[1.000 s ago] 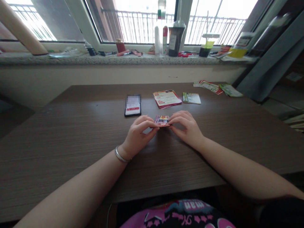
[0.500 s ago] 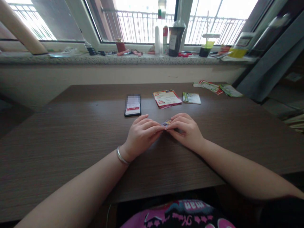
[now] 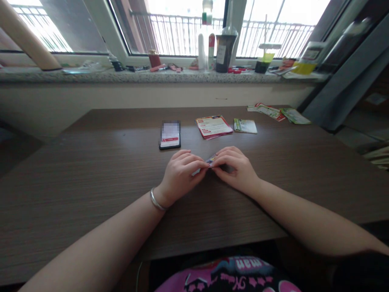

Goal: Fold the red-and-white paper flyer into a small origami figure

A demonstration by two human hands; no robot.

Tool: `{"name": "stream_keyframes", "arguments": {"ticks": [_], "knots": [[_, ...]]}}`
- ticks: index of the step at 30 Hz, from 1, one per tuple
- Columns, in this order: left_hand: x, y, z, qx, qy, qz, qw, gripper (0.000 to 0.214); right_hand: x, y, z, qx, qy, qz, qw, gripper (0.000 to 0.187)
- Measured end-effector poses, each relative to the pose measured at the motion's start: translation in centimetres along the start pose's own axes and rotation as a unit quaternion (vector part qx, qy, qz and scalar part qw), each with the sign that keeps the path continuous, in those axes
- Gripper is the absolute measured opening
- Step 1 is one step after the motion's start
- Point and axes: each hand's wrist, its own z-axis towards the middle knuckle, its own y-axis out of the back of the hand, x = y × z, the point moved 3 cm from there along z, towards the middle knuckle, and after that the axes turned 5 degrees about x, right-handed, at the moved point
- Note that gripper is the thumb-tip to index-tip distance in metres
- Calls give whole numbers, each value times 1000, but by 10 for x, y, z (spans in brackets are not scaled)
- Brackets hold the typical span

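Both my hands meet low over the middle of the brown table (image 3: 91, 174). My left hand (image 3: 184, 172), with a silver bangle on the wrist, pinches the near edge of a small printed paper piece (image 3: 210, 159). The fingertips of my right hand (image 3: 235, 164) pinch the same edge, right beside the left ones. Purple and yellow print shows on the paper between my fingers; most of it is hidden under them. Beyond my hands lie a stack of red-bordered printed cards (image 3: 213, 126) and a smaller pile of green-and-white cards (image 3: 245, 126).
A phone (image 3: 170, 135) lies beyond my left hand. More printed papers (image 3: 270, 111) lie at the table's far right. On the granite windowsill (image 3: 182, 76) stand a dark lidded cup (image 3: 224, 50), a yellow-green cup (image 3: 264, 61), bottles and small items.
Both hands have shifted very slightly, the left fingers a little lower and nearer to me. The paper stays pinched between them.
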Motion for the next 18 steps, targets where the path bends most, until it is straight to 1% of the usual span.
{"name": "stream_keyframes", "arguments": {"ticks": [5, 12, 18], "knots": [[-3, -2, 0, 4, -20, 3, 1000, 1, 1, -3, 0, 14, 5, -4, 1000, 7], [-5, 1, 4, -4, -48, 0, 999, 3, 2, -5, 0, 20, -17, -4, 1000, 10], [-3, 2, 4, -3, -46, -16, 999, 5, -2, -5, 0, 43, -37, -34, 998, 10]]}}
